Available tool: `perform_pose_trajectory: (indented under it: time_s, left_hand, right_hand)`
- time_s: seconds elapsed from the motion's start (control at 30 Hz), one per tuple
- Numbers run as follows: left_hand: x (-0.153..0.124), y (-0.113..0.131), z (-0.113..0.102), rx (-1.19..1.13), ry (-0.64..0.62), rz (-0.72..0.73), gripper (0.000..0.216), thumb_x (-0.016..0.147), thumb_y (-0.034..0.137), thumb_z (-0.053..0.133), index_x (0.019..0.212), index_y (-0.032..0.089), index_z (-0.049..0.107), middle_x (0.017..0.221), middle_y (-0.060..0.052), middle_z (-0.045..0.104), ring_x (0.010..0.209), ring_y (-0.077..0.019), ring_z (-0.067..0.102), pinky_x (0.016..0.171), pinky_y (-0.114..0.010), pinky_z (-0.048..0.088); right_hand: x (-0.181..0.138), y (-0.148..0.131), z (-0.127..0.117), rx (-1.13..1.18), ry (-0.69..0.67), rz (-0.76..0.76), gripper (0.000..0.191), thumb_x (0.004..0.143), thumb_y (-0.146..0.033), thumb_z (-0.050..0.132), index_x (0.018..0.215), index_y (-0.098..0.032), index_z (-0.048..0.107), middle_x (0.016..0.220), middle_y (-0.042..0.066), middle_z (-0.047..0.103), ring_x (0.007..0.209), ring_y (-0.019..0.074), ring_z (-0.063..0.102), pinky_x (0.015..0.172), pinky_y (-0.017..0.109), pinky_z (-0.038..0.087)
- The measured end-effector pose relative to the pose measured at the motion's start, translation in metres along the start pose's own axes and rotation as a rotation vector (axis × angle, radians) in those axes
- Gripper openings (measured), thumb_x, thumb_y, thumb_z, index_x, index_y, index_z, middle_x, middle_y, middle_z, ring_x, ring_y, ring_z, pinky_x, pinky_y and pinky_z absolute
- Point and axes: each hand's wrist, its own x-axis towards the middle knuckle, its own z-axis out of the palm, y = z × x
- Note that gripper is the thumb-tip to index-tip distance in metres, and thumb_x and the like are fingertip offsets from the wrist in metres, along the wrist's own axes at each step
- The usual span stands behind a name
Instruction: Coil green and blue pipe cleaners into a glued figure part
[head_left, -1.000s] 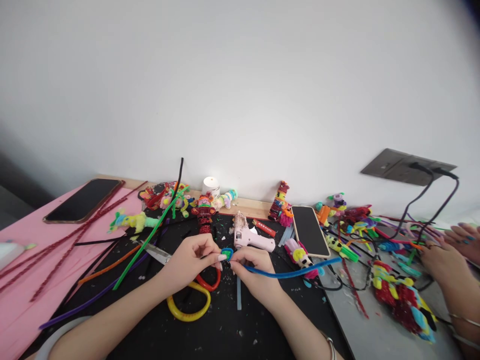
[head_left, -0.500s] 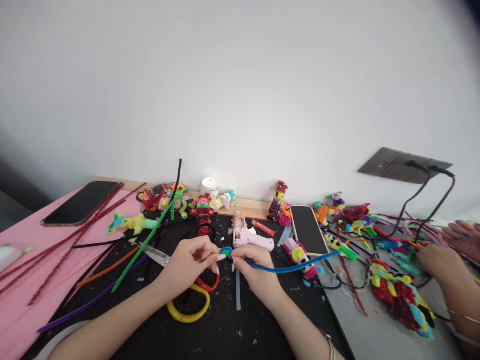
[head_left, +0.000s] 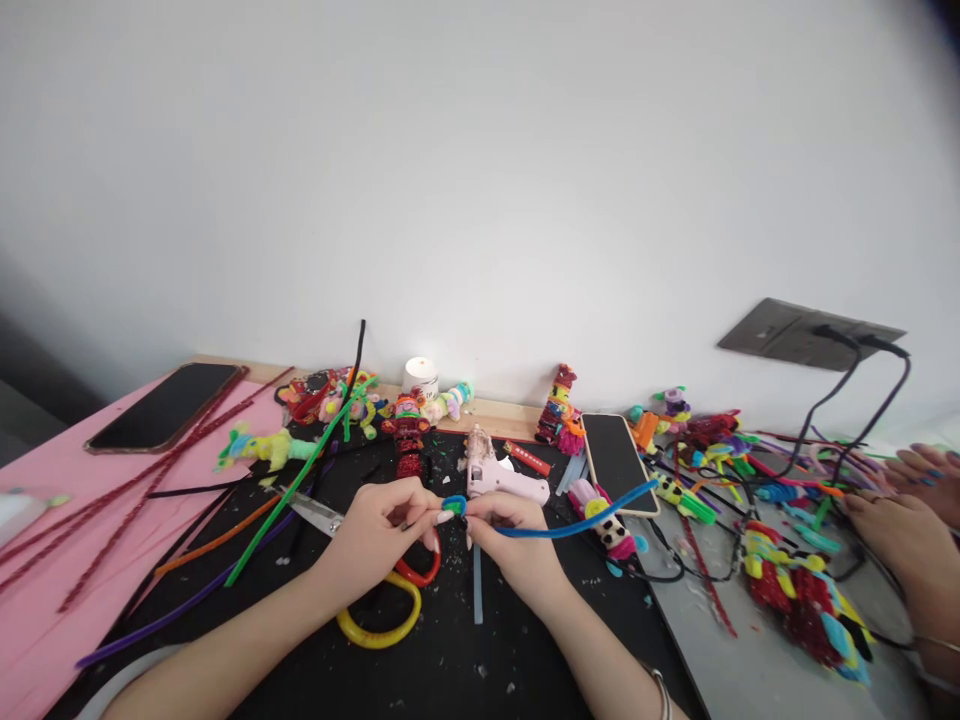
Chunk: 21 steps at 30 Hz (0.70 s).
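Between my two hands is a blue pipe cleaner, coiled at one end around a bit of green. My left hand pinches the coiled end between thumb and fingers. The fingers of my right hand are closed on the same pipe cleaner, close to the coil, and its long tail curves out to the right. Scissors with yellow and red handles lie partly hidden beneath my left hand. Just behind my right hand rests a pale pink glue gun, and a clear glue stick lies below.
Green and purple pipe cleaners lie left, beside a phone on pink card. Another phone and several fuzzy figures, one a red figure, line the back. At right, a co-worker's hand works near black cables.
The blue tail has swung: its free end now points higher and reaches less far right. My hands stay almost in place. The co-worker's hand has shifted slightly right.
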Motion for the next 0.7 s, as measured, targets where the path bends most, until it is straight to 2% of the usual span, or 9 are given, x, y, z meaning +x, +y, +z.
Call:
perform_pose_trajectory:
  time_s: [0.53,0.7]
  left_hand:
    - [0.0034,0.0017,-0.0008,-0.018,-0.008,-0.010,0.035,0.078,0.020,0.056,0.056,0.021,0.028,0.059,0.002,0.062,0.054,-0.0125,0.062,0.059,-0.024,0.047]
    - [0.0012,0.0055,-0.0021,-0.001,-0.001,-0.032,0.035,0.077,0.023,0.056,0.056,0.022,0.028,0.062,-0.001,0.067,0.061,-0.0164,0.066,0.063,-0.028,0.051]
  right_hand:
    - [0.0002,0.0068,-0.0010,0.066,-0.010,0.019,0.003,0.071,-0.016,0.065,0.072,-0.017,0.068,0.056,-0.003,0.056,0.048,0.0084,0.046,0.046,0.020,0.037]
    - [-0.0002,0.0075,-0.0010,0.042,-0.011,0.015,0.003,0.071,-0.018,0.064,0.071,-0.016,0.067,0.056,-0.002,0.056,0.048,0.0089,0.046,0.046,0.020,0.037]
